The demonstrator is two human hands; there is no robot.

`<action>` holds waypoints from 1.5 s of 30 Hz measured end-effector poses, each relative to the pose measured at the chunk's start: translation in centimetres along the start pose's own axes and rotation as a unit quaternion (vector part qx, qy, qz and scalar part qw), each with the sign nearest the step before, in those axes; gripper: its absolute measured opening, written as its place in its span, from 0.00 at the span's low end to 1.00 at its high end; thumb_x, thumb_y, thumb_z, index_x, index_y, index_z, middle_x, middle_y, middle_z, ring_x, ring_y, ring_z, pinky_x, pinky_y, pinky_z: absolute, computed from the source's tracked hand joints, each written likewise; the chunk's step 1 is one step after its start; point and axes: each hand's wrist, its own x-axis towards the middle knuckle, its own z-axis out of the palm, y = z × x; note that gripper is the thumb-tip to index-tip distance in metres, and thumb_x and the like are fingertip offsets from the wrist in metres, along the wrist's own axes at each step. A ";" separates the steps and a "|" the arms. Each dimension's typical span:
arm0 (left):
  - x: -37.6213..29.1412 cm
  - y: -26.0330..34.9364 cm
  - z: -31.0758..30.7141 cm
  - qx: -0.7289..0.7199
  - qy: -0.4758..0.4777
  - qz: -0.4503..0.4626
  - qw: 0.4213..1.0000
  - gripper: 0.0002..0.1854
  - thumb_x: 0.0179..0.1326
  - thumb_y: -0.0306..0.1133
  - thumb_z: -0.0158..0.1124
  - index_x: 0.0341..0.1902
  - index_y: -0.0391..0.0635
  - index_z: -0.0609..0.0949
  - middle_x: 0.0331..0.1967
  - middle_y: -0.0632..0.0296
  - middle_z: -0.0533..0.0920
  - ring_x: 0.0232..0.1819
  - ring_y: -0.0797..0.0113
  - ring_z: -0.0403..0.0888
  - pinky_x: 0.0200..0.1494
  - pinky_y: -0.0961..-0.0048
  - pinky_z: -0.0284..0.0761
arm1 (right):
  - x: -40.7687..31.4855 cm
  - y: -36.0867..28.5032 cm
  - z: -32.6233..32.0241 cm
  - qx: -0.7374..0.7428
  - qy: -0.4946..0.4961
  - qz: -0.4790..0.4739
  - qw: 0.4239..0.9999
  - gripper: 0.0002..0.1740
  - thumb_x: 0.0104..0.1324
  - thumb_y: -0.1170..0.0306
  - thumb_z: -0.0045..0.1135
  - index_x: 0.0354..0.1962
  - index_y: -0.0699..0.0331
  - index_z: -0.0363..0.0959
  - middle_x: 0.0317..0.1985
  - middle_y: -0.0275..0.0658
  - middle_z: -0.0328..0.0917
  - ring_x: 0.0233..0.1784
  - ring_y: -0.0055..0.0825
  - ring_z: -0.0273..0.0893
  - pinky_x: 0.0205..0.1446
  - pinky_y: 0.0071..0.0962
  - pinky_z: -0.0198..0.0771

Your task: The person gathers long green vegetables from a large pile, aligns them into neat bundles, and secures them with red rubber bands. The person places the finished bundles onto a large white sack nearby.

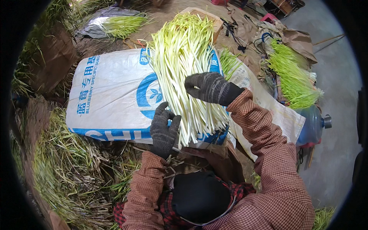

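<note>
A thick layer of long blanched garlic shoots or chives (184, 66) lies before me, yellow-green leaf tips pointing away and white stalk ends towards me. Beneath them is a flat white woven plastic sack (115, 86) with blue print. My right hand (212, 88), in a dark grey knitted glove, rests over the right side of the stalks. Its fingers curl towards the thumb with a small gap; whether it grips a stalk is unclear. My left hand (164, 130), gloved alike, is at the left edge of the stalks near their white ends, thumb and fingers apart.
Discarded leaves (72, 172) are heaped at left. A bundle of shoots (123, 26) lies on dark sheeting at far left. More shoots (293, 74) lie at right, near a blue water jug (312, 125). A second white sack (258, 100) slopes to the right.
</note>
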 end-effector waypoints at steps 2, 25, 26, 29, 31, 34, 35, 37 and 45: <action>0.3 -0.3 0.3 -0.010 0.023 -0.037 0.999 0.10 0.48 0.32 0.62 0.25 0.37 0.75 0.47 0.48 0.71 0.43 0.54 0.73 0.45 0.63 0.68 | 0.9 -0.5 -0.3 0.059 0.024 0.017 0.998 0.11 0.56 0.63 0.49 0.32 0.61 0.70 0.28 0.42 0.74 0.33 0.36 0.74 0.37 0.31 0.69; -0.2 1.7 1.1 0.180 0.003 0.022 0.983 0.18 0.43 0.32 0.62 0.40 0.39 0.74 0.37 0.54 0.72 0.39 0.56 0.69 0.43 0.63 0.65 | 12.1 0.6 4.9 -0.173 -0.169 -0.087 0.966 0.10 0.55 0.62 0.46 0.34 0.55 0.70 0.30 0.41 0.74 0.35 0.42 0.73 0.38 0.39 0.68; -0.2 1.8 1.2 0.184 0.005 0.015 0.983 0.20 0.43 0.31 0.62 0.42 0.39 0.73 0.36 0.54 0.72 0.38 0.56 0.70 0.43 0.63 0.65 | 12.5 0.7 4.8 -0.184 -0.184 -0.073 0.963 0.11 0.56 0.62 0.44 0.35 0.55 0.70 0.32 0.42 0.74 0.37 0.42 0.73 0.40 0.38 0.67; -0.2 2.0 1.2 0.190 0.015 0.009 0.982 0.24 0.43 0.31 0.62 0.48 0.39 0.71 0.34 0.55 0.71 0.36 0.57 0.70 0.41 0.63 0.65 | 14.1 1.3 4.9 -0.158 -0.089 -0.026 0.983 0.12 0.57 0.63 0.42 0.36 0.56 0.69 0.34 0.43 0.75 0.39 0.42 0.73 0.41 0.38 0.67; -0.5 2.0 1.2 0.180 0.024 0.026 0.983 0.26 0.43 0.31 0.62 0.49 0.39 0.70 0.33 0.55 0.72 0.35 0.57 0.70 0.41 0.63 0.65 | 15.3 2.3 2.7 -0.121 -0.059 0.034 0.990 0.12 0.56 0.65 0.41 0.37 0.56 0.69 0.35 0.43 0.75 0.40 0.43 0.73 0.43 0.36 0.66; -0.4 1.9 1.1 0.171 0.013 0.018 0.985 0.26 0.43 0.31 0.62 0.49 0.39 0.70 0.32 0.56 0.72 0.35 0.57 0.70 0.40 0.64 0.65 | 14.9 1.9 0.7 -0.052 -0.018 0.006 0.998 0.11 0.56 0.68 0.44 0.38 0.58 0.68 0.31 0.43 0.75 0.35 0.39 0.73 0.41 0.35 0.67; -0.4 1.6 1.0 0.180 0.022 0.026 0.983 0.26 0.42 0.31 0.62 0.49 0.39 0.70 0.32 0.56 0.72 0.35 0.57 0.70 0.40 0.64 0.65 | 14.5 0.7 0.4 0.002 -0.076 0.030 0.997 0.12 0.57 0.65 0.43 0.37 0.57 0.69 0.36 0.42 0.75 0.39 0.39 0.73 0.43 0.35 0.66; -0.4 1.6 1.2 0.191 0.037 0.050 0.980 0.26 0.42 0.31 0.62 0.48 0.38 0.70 0.32 0.56 0.72 0.35 0.58 0.70 0.40 0.64 0.66 | 13.6 -0.4 0.6 0.022 -0.165 0.017 0.986 0.12 0.57 0.64 0.42 0.37 0.58 0.70 0.33 0.42 0.75 0.33 0.37 0.74 0.39 0.35 0.67; -0.1 2.2 1.1 0.168 0.020 0.025 0.985 0.25 0.41 0.30 0.63 0.47 0.38 0.71 0.33 0.54 0.73 0.35 0.56 0.71 0.40 0.63 0.67 | 14.6 0.6 3.7 -0.184 -0.071 -0.001 0.980 0.11 0.53 0.67 0.44 0.34 0.60 0.69 0.33 0.45 0.75 0.38 0.42 0.73 0.41 0.39 0.67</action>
